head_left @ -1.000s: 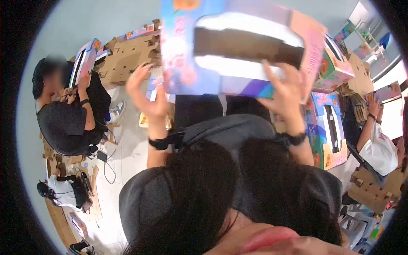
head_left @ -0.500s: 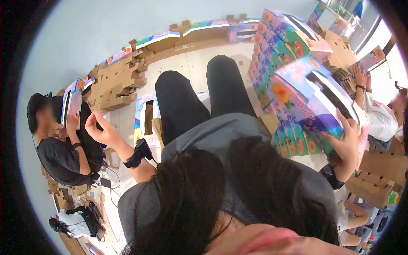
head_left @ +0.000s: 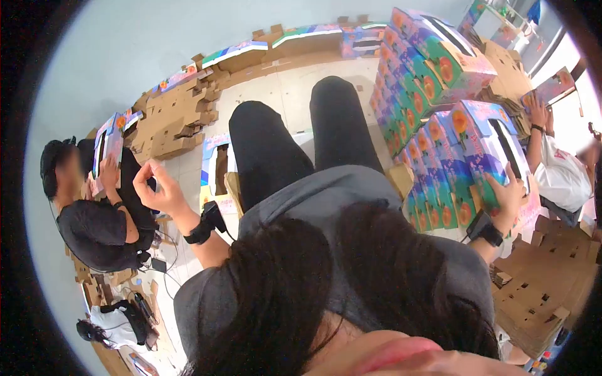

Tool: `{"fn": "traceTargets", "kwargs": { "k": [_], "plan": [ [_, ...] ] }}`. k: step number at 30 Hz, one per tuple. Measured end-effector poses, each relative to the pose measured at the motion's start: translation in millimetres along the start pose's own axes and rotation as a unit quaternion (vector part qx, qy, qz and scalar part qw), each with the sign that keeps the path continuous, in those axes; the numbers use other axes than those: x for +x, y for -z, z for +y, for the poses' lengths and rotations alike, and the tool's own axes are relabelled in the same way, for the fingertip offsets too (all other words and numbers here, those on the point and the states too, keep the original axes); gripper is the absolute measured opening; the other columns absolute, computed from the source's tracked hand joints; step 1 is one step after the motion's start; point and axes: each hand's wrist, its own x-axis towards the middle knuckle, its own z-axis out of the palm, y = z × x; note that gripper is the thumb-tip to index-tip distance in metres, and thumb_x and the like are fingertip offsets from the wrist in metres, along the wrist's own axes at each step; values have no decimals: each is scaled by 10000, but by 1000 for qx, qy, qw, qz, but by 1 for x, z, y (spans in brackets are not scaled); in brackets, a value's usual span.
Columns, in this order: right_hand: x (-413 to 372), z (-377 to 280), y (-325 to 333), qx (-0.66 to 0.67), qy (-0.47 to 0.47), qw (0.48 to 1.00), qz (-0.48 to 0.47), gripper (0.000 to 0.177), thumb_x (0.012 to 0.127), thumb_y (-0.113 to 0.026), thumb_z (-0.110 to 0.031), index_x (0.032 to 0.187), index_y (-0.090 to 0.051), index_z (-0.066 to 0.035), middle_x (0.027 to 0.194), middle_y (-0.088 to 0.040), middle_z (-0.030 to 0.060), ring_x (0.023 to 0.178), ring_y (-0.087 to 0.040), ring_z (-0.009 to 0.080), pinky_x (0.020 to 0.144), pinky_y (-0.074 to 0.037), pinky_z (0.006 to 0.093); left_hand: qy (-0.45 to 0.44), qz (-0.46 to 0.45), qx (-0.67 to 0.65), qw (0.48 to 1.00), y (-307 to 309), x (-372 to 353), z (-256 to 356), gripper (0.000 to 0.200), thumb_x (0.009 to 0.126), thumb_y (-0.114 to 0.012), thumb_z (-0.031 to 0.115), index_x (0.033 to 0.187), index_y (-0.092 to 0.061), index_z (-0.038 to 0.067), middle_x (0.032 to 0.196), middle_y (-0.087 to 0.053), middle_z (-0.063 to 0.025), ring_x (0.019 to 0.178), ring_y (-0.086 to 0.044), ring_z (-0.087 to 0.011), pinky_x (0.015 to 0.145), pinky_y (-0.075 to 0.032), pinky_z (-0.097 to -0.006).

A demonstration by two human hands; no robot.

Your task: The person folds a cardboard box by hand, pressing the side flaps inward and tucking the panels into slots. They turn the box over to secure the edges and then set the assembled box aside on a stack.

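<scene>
My right hand (head_left: 506,190) is on a printed cardboard carton (head_left: 475,138) with a dark handle slot in its top, thumb against the side and fingers over the upper edge near the slot. That carton is upright at the right end of a row of matching cartons (head_left: 433,169). On the other side, my left hand (head_left: 157,188) is raised in the air, fingers curled in toward the thumb, and I see nothing in it. An upright carton (head_left: 219,169) with an open slot stands beyond it, beside my left leg.
Stacked cartons (head_left: 426,59) rise behind the row. Flattened cardboard (head_left: 175,119) lies at the left, with more cardboard (head_left: 545,282) at the lower right. A co-worker in black (head_left: 94,219) handles a carton at left; another person (head_left: 561,169) works at right.
My right hand has brought the carton lower and away from me, from a tilted position to upright at the row's end. My left hand has shifted slightly, still raised with its fingers curled.
</scene>
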Motion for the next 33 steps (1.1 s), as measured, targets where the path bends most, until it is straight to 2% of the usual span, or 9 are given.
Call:
{"fn": "traceTargets", "kwargs": {
  "k": [5,9,12,16,18,21,24,28,33],
  "plan": [
    [4,-27,-34,-17,-2,999,-31,968,661,-728,-764,1499,-481,-349,1434,-494,230,1386,-408,404,1173,-61,671,5,-26,-15,1000,-1,-4,-2,129,926,-705,87,960,-672,-34,863,-657,-62,751,-568,-142,715,-479,-281],
    [-3,-37,-45,-69,34,993,89,953,681,-785,-668,1508,-470,-314,1513,-417,247,1441,-343,407,1148,-67,721,0,-36,-15,999,-2,-3,1,131,940,-695,90,954,-663,-37,871,-647,-60,751,-556,-136,708,-468,-280],
    [-16,-87,12,23,149,973,176,854,740,-805,-558,1452,-540,-171,1436,-517,241,1364,-464,377,1140,-262,634,-10,-45,-20,999,-3,-5,-3,155,934,-702,98,874,-630,-25,771,-623,-51,692,-533,-124,632,-446,-270],
    [-36,-201,62,395,492,775,36,455,849,-778,-288,1191,-681,-3,1034,-717,185,954,-690,341,843,-529,378,40,-97,-30,994,-11,-18,-7,229,934,-693,105,776,-589,-23,670,-583,-67,619,-503,-148,597,-422,-310],
    [-55,-265,76,413,587,693,-68,329,839,-778,-210,1104,-710,-26,973,-709,160,892,-681,351,802,-531,394,30,-135,10,990,-13,-21,-1,218,919,-698,102,760,-597,-8,675,-589,-87,605,-519,-185,597,-428,-326],
    [-79,-351,68,386,672,632,4,133,832,-772,-172,890,-738,-58,892,-678,99,833,-654,319,721,-522,408,16,-147,25,989,-18,-27,-6,188,890,-710,83,744,-608,25,670,-597,-92,603,-551,-240,596,-433,-351],
    [-80,-417,52,411,697,584,64,127,819,-782,-165,841,-731,-51,851,-664,79,837,-648,307,724,-513,408,46,-184,43,981,-19,-29,-12,190,879,-720,76,721,-619,42,663,-612,-89,604,-580,-253,613,-433,-357],
    [-82,-453,39,417,694,587,-17,132,905,-676,-163,897,-747,-53,1067,-688,107,1100,-619,334,961,-469,434,130,-215,45,967,-16,-39,-32,245,951,-642,131,727,-626,33,660,-620,-90,609,-600,-259,624,-440,-366],
    [-68,-466,23,346,667,659,40,194,897,-678,-185,1033,-744,-64,1255,-643,133,1267,-547,369,1094,-380,505,311,-297,25,903,-20,-57,-57,361,1024,-533,226,780,-661,-7,723,-676,-102,670,-629,-269,655,-458,-375]
  ]
}}
